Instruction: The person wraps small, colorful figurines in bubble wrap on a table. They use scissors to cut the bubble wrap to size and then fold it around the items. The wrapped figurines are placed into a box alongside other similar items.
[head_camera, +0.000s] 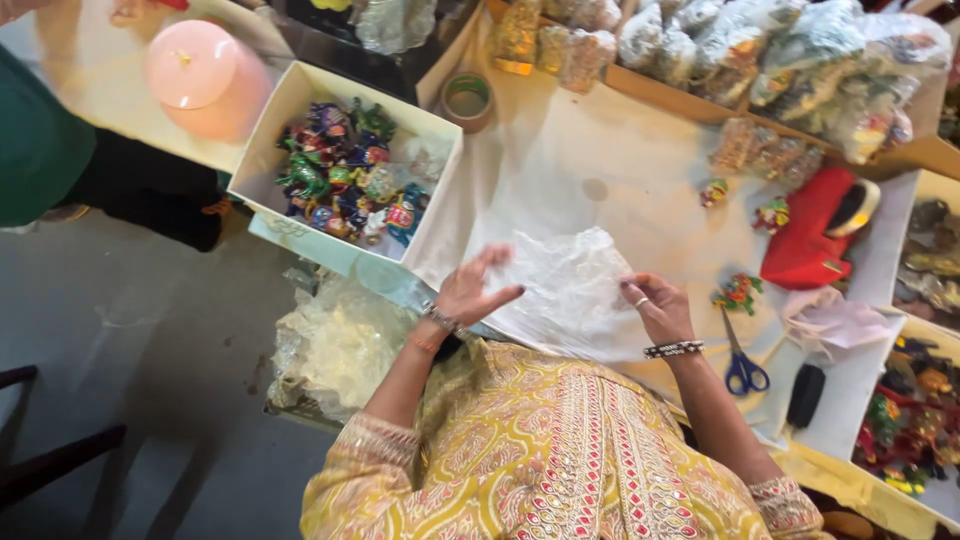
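- Holding a crumpled clear plastic bag (575, 290) on the paper-covered table (620, 150), the right hand (660, 308) pinches its edge.
- The left hand (470, 290) rests on it, fingers spread.
- Blue scissors (740, 360) lie just right; a box of colourful trinkets (345, 175) sits left.

One scissors (742, 362); one tape roll (467, 98)
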